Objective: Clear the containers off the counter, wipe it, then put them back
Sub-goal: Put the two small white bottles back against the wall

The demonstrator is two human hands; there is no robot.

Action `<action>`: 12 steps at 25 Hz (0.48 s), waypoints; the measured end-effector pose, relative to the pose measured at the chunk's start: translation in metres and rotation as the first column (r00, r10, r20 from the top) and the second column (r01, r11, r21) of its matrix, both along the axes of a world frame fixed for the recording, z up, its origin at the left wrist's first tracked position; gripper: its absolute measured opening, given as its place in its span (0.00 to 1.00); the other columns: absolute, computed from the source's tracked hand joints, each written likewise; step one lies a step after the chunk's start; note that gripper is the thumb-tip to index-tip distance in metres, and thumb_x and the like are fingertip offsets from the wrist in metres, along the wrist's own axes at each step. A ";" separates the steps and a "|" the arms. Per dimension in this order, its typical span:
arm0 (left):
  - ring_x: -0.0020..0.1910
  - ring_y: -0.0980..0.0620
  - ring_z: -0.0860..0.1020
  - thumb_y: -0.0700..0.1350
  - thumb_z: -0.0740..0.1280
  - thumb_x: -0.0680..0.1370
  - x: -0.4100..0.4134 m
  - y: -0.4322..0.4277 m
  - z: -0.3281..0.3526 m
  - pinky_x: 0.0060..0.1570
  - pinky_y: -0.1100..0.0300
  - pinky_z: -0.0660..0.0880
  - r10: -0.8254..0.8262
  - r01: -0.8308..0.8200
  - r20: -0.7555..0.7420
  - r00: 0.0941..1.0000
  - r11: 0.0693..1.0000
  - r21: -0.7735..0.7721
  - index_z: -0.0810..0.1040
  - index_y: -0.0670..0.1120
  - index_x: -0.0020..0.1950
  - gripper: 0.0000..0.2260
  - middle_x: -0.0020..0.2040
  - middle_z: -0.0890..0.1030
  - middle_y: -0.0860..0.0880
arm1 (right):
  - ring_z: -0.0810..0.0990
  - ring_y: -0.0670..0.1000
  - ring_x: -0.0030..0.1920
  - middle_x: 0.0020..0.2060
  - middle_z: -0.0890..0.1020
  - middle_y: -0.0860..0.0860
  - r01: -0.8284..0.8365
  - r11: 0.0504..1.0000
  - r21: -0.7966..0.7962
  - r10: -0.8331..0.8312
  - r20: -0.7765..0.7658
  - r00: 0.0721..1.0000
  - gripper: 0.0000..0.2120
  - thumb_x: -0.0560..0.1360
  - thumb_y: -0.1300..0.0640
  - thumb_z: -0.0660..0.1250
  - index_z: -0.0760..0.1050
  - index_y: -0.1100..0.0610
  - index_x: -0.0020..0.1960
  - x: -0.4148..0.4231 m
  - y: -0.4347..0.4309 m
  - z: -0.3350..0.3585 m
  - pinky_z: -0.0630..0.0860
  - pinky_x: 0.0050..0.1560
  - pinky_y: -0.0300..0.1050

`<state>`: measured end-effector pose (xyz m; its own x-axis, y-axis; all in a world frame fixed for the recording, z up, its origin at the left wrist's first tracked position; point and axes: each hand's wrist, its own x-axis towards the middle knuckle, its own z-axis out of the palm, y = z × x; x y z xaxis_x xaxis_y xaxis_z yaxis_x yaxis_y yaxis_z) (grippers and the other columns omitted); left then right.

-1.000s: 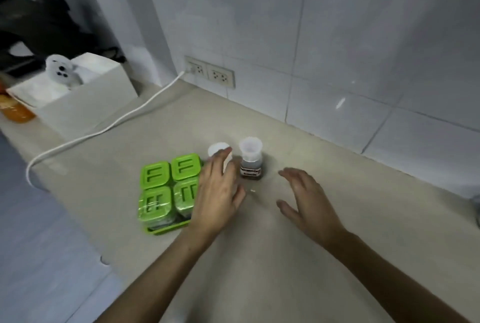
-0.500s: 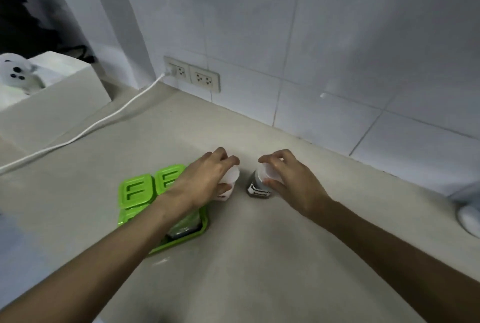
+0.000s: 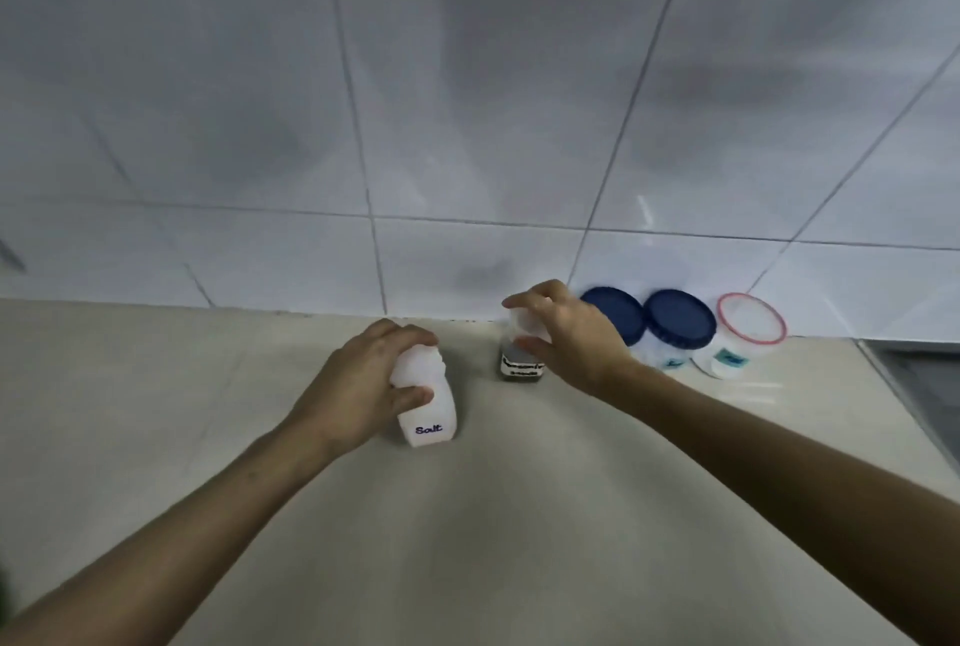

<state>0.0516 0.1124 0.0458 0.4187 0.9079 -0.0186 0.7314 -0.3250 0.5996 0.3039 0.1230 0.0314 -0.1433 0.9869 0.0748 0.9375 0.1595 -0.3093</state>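
- The left hand [image 3: 363,385] is closed around the neck of the salt bottle [image 3: 428,411]; thumb in front, fingers wrapped over its top.
- The right hand [image 3: 576,333] grips the white cap of the dark jar [image 3: 522,367] from above, fingertips pinched on the cap.
- Both containers stand roughly upright, long axes vertical; the salt bottle leans a little toward 12 o'clock. Whether either base touches the counter [image 3: 208,411] I cannot tell.
- The dark jar lies at about 2 o'clock from the salt bottle, nearer the wall [image 3: 467,99], the two apart.
- At 3 o'clock from the right hand, along the wall's foot, sit two blue-lidded tubs [image 3: 675,320] and a red-rimmed tub [image 3: 750,320], close together. The nearer blue lid is partly hidden behind the right hand.
- Judgement: the tubs look like the gathering spot, so the coming move likely runs toward 3 o'clock. The right hand is nearer; the dark jar has little room beside the first tub, and the salt bottle must follow behind it.
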 end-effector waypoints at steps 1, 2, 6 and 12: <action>0.56 0.49 0.76 0.45 0.73 0.71 0.022 0.008 -0.003 0.57 0.53 0.74 0.008 -0.008 -0.001 1.000 1.000 0.027 0.75 0.53 0.63 0.21 0.59 0.75 0.51 | 0.78 0.58 0.55 0.64 0.72 0.53 0.013 1.000 -0.002 -0.013 0.005 1.000 0.21 0.75 0.52 0.67 0.69 0.47 0.67 0.009 0.006 0.000 0.73 0.50 0.49; 0.57 0.48 0.76 0.44 0.73 0.71 0.041 0.017 -0.006 0.58 0.54 0.73 0.020 -0.020 -0.002 1.000 0.998 0.051 0.75 0.52 0.63 0.22 0.59 0.75 0.50 | 0.78 0.59 0.54 0.64 0.72 0.54 0.012 1.000 0.001 -0.012 0.028 1.000 0.22 0.75 0.53 0.67 0.69 0.48 0.67 0.016 0.012 0.000 0.74 0.52 0.50; 0.59 0.45 0.75 0.42 0.72 0.72 0.104 0.049 -0.011 0.57 0.57 0.69 0.081 -0.076 -0.046 0.996 0.991 0.112 0.74 0.51 0.65 0.22 0.61 0.75 0.46 | 0.77 0.62 0.55 0.64 0.72 0.58 0.018 1.000 0.015 -0.020 0.105 0.994 0.25 0.75 0.54 0.66 0.63 0.56 0.70 0.036 0.024 -0.003 0.74 0.54 0.54; 0.63 0.44 0.74 0.43 0.69 0.75 0.132 0.073 -0.022 0.62 0.55 0.69 0.041 -0.012 -0.138 0.990 0.979 0.205 0.72 0.50 0.68 0.22 0.66 0.72 0.45 | 0.74 0.60 0.59 0.68 0.67 0.57 0.070 0.997 0.010 -0.070 0.008 0.997 0.27 0.73 0.55 0.68 0.64 0.57 0.69 0.040 0.025 -0.010 0.74 0.56 0.53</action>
<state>0.1840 0.1853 0.0237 0.4008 0.9095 0.1103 0.8137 -0.4087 0.4133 0.3435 0.1483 0.0210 -0.0743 0.9937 0.0837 0.9491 0.0962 -0.3000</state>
